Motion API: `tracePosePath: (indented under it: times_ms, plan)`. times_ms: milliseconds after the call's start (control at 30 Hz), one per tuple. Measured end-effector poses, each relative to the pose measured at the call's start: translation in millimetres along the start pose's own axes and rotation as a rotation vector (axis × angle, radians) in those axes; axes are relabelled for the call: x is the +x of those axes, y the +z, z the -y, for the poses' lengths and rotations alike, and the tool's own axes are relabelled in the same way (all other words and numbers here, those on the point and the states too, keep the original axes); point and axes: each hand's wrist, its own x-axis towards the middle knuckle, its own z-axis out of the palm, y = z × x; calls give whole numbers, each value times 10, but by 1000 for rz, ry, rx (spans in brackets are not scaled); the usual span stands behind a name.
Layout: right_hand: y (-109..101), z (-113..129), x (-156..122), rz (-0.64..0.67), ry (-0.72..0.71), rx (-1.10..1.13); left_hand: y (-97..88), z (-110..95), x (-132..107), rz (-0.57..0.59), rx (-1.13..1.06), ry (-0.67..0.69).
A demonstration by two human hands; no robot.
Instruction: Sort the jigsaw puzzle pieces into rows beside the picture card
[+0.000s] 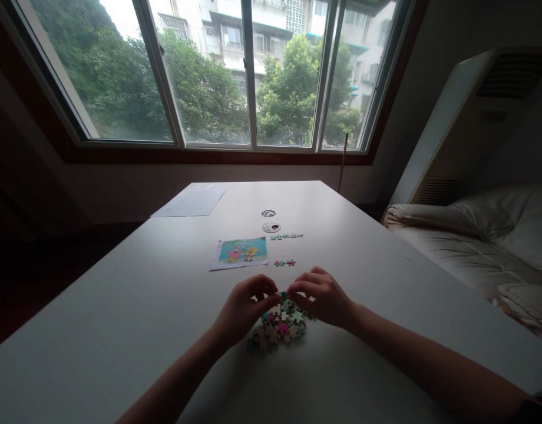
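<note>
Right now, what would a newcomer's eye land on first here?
Probably the bright window across the top, with green trees outside. Next, the left hand and right hand, close together at the far edge of a pile of puzzle pieces on the white table. Beyond them, slightly left, lies a colorful cartoon picture.

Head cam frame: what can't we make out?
- Head view: whether left hand, right hand or both hold the green piece; too small, too dark at the contact.
- Head view: lower pieces of the pile; covered by those on top.
- Head view: any writing on the far sheet; too faint and small.
- Head view: rest of the sofa; cut by the right edge.
</note>
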Motion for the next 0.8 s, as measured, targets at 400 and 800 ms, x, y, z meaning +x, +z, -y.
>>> tracePosePath:
  times_ms: [400,800]
  plan:
    - [-54,-337,-17,-196,244,6,-320,109,19,8,609,202]
    - [-84,-413,-51,-280,304,-50,-430,183,21,159,872,233]
